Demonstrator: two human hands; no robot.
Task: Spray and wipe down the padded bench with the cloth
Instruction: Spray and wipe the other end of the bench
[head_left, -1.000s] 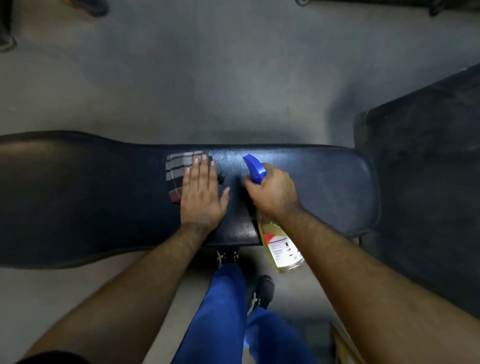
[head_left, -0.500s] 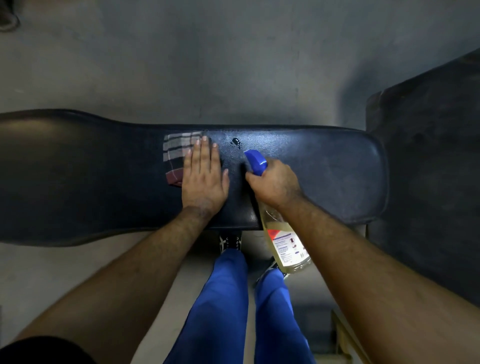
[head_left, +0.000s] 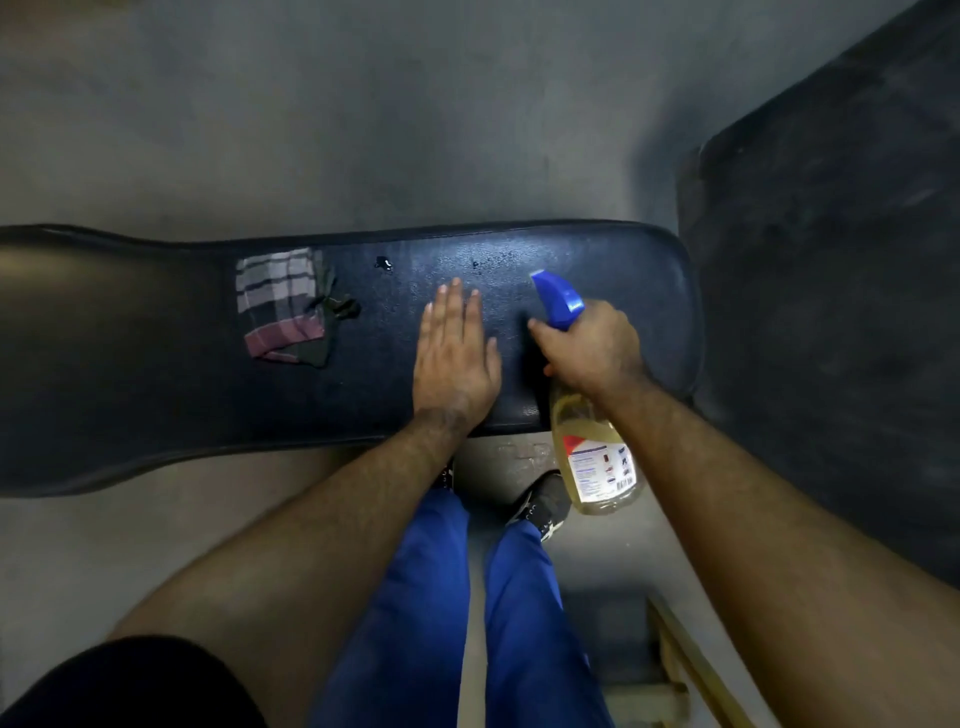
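Observation:
A black padded bench runs across the view from left to right. A striped cloth lies crumpled on its top, left of centre, with no hand on it. My left hand rests flat on the padding to the right of the cloth, fingers together and nothing in it. My right hand grips a spray bottle of yellow liquid; its blue trigger head points over the right end of the bench. Small wet drops sit near the far edge.
A dark rubber mat or platform lies to the right of the bench. My legs in blue trousers and a black shoe stand against the near edge. A wooden frame shows at bottom right. Grey concrete floor lies beyond.
My left hand has come off the cloth and slid right onto bare padding. The cloth stays behind, crumpled. The bottle hand has shifted right along the bench.

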